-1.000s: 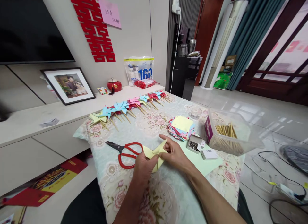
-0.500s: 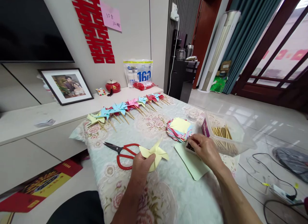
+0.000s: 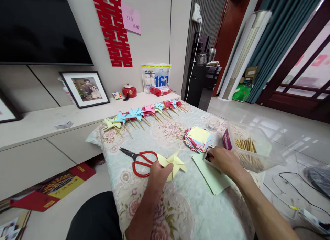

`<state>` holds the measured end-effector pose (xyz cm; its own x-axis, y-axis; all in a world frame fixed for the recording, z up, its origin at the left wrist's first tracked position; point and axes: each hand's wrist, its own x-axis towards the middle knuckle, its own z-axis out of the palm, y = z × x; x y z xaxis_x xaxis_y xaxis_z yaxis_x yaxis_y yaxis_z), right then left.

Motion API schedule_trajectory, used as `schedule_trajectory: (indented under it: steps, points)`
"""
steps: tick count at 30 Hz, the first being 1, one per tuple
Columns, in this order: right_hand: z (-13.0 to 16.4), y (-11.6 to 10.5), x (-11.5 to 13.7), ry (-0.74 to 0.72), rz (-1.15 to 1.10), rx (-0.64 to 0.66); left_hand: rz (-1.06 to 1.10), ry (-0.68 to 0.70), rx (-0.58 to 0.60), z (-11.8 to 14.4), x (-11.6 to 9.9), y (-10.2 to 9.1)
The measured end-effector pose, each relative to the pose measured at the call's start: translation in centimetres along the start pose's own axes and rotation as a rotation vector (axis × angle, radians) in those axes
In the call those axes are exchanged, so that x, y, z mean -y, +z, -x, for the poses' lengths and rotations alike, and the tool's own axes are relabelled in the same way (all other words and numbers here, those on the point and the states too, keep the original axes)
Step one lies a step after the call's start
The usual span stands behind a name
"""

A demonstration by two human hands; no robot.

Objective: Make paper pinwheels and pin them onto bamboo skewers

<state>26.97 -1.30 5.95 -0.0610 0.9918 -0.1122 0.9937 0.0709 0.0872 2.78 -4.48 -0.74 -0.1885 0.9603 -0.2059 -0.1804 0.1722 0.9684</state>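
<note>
Between the thumb and fingers of my left hand [image 3: 157, 176] is a pale yellow paper pinwheel [image 3: 177, 161] without a stick, its vanes folded in to the middle. My right hand [image 3: 224, 160] reaches into a small white box [image 3: 206, 158] of dark little pieces; its fingers are curled together, their tips hidden. That box stands on pale green paper sheets [image 3: 215, 181]. Just behind lies a stack of cut paper squares [image 3: 199, 134] in several colours, yellow on top. Red-handled scissors [image 3: 137, 157] lie beside my left hand, blades apart.
Finished pinwheels on sticks [image 3: 135, 113] lie in a row along the table's far edge. A clear plastic tub [image 3: 270, 158] of wooden sticks [image 3: 246, 146] stands at the right, near a small round clear container [image 3: 212, 125]. Behind is a white cabinet [image 3: 85, 114] with a framed photo.
The view has swung a little left, so everything sits further right. My right hand has gone deeper into the small box. My left hand still holds the yellow pinwheel.
</note>
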Motion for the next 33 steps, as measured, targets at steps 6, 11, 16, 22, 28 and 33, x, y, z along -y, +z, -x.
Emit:
schedule_trajectory:
  steps: [6,11,16,22,28,33]
  points:
    - [-0.5,0.3,0.3,0.008,0.027,0.010,0.006,-0.003,0.004,-0.2,0.2,-0.1]
    - [-0.1,0.0,0.2,-0.004,0.000,-0.003,0.022,-0.005,0.001,-0.2,0.3,0.0]
    - [0.4,-0.4,-0.4,0.021,-0.076,-0.038,0.022,-0.014,0.007,-0.1,0.1,0.0]
    - [1.3,-1.0,-0.6,0.086,-0.247,-0.185,0.025,-0.030,0.015,-0.2,0.0,0.0]
    - [0.5,-1.6,3.6,-0.042,-1.027,-0.223,0.162,-0.041,-0.027,-0.1,-0.1,0.0]
    - [-1.5,0.1,7.5,-0.115,-1.391,-0.008,0.281,-0.042,-0.036,-0.5,0.5,0.0]
